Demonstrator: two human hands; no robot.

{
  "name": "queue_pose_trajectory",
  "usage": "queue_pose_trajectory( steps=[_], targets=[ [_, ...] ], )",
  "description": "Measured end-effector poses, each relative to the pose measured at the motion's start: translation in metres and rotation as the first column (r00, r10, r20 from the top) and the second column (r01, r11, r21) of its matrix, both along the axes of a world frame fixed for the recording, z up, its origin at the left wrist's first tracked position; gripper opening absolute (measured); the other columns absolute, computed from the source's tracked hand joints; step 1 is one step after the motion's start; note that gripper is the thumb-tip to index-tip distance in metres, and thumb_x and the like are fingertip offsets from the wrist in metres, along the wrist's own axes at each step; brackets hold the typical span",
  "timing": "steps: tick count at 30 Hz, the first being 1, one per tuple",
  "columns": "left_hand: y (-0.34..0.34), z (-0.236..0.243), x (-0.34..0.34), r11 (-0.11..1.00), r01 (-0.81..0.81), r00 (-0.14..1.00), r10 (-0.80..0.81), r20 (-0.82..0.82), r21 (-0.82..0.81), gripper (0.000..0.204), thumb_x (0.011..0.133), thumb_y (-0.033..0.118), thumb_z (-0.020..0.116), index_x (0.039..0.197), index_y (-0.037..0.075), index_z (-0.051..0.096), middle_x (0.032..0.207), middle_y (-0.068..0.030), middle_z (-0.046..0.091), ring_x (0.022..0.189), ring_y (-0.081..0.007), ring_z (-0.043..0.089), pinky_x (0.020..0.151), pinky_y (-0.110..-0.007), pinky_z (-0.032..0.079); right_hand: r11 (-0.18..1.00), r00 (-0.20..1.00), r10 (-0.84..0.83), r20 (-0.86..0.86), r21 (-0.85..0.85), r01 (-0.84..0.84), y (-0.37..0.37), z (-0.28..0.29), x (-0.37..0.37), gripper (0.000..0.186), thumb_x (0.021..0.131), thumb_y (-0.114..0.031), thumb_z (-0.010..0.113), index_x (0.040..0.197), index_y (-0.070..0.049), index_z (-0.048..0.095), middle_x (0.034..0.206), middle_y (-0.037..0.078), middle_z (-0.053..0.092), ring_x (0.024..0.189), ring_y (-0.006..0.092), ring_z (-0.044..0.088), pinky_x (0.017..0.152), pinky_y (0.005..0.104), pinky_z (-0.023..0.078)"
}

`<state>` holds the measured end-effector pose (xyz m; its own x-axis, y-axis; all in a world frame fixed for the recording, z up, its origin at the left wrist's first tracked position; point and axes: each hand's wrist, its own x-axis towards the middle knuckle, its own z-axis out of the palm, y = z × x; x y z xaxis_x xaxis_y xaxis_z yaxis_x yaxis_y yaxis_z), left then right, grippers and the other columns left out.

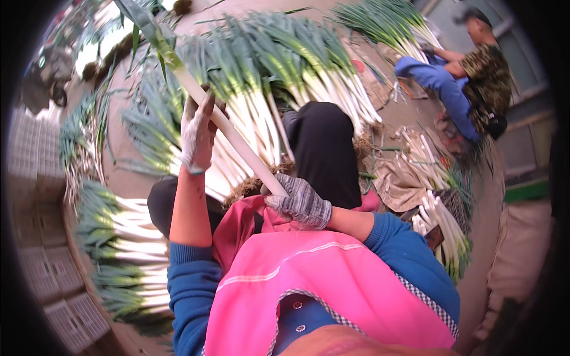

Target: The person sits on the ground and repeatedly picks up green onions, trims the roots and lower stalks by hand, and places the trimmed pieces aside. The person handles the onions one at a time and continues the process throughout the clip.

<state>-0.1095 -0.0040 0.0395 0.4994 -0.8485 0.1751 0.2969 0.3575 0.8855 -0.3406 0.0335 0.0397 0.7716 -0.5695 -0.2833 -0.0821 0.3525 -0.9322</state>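
Note:
A long, thick green onion (246, 151) slants across my front, its white root end low and its green leaves at the upper left. My right hand (300, 202), in a grey knitted glove, is closed round the root end above my lap. Higher up the shaft, my left hand (199, 133) in a whitish glove with dark fingertips has its fingers about the stalk; part of its grip is hidden. Beyond my knees lies a broad bed of green onions (255, 101), leaves pointing away and roots toward me.
More green onions (139, 237) are stacked at my left, near plastic crates (44, 267). Whiter stalks (439, 222) lie at my right by a dark crate (454, 204) and a crumpled tan sack (404, 184). A person (475, 71) sits at the upper right beside another pile (386, 26).

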Motion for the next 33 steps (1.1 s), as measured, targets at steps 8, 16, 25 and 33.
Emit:
queue_pose_trajectory(
  steps=[8, 16, 25, 33],
  targets=[
    [-0.018, -0.007, -0.023, 0.881, 0.215, 0.958, -0.274, 0.083, 0.422, 0.040, 0.089, 0.030, 0.059, 0.113, -0.001, 0.051, 0.079, -0.0067, 0.056, 0.060, -0.0109, 0.056, 0.056, -0.024, 0.049, 0.890, 0.898, -0.403, 0.178, -0.152, 0.430, -0.160, 0.019, -0.081, 0.019, 0.082, -0.017, 0.065, 0.094, -0.003, 0.058, 0.058, -0.002, 0.051, 0.042, 0.0045, 0.045, 0.037, 0.0180, 0.037],
    [-0.017, -0.025, -0.021, 0.731, 0.221, 0.914, -0.385, 0.123, 0.645, 0.038, 0.090, 0.026, 0.056, 0.113, -0.004, 0.049, 0.078, -0.0074, 0.056, 0.059, -0.0120, 0.056, 0.055, -0.024, 0.049, 0.600, 0.671, -0.711, -0.209, -0.677, 0.425, -0.386, -0.107, -0.158, 0.024, 0.081, -0.024, 0.065, 0.093, -0.003, 0.061, 0.061, 0.004, 0.055, 0.045, 0.0110, 0.049, 0.042, 0.0285, 0.040],
    [-0.012, -0.048, 0.003, 0.597, 0.141, 0.925, -0.363, 0.109, 0.789, 0.033, 0.089, 0.020, 0.057, 0.114, -0.001, 0.050, 0.081, -0.0077, 0.057, 0.064, -0.0136, 0.057, 0.058, -0.026, 0.049, 0.877, 0.308, -0.371, -0.876, -0.440, -0.193, -0.470, -0.253, -0.209, 0.038, 0.080, -0.037, 0.060, 0.100, -0.006, 0.063, 0.093, 0.016, 0.063, 0.083, 0.0311, 0.059, 0.073, 0.0406, 0.046],
    [0.006, -0.044, 0.043, 0.531, 0.026, 0.813, -0.505, 0.291, 0.847, 0.040, 0.087, 0.029, 0.060, 0.114, 0.000, 0.051, 0.076, -0.0018, 0.053, 0.060, -0.0077, 0.049, 0.050, -0.022, 0.042, 0.619, -0.207, -0.784, -0.586, -0.764, -0.182, -0.482, -0.252, -0.284, 0.048, 0.090, -0.048, 0.039, 0.115, -0.014, 0.061, 0.112, 0.013, 0.062, 0.105, 0.0299, 0.059, 0.084, 0.0436, 0.046]
  ],
)
